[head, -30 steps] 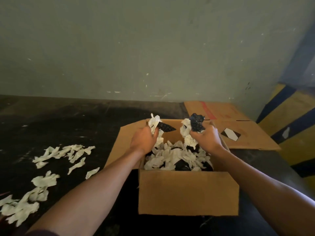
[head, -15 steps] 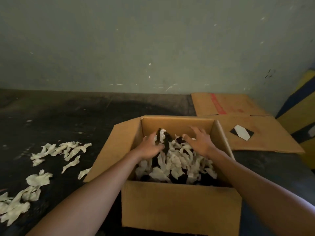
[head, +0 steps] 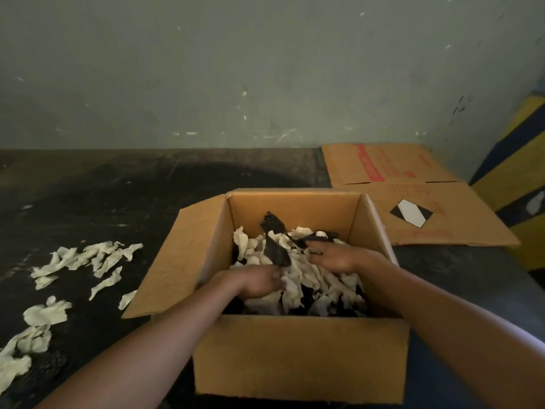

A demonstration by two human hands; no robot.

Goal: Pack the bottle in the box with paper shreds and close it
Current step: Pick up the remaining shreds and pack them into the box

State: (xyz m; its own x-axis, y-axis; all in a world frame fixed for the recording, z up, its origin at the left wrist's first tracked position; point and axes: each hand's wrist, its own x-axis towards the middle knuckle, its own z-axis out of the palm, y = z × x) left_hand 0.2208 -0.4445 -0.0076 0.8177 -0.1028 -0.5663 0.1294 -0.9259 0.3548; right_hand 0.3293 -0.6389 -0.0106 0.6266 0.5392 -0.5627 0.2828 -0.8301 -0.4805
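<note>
One open box is sitting near the middle, with one flap showing, spreading out to the left. Two hands are reaching into it: one left hand and one right hand. One heap of white and black shreds is filling the box, too tangled to count, and no bottle is showing among them. One flattened carton is lying far right. Roughly a dozen loose white shreds are lying scattered on the left; an exact count cannot be told.
</note>
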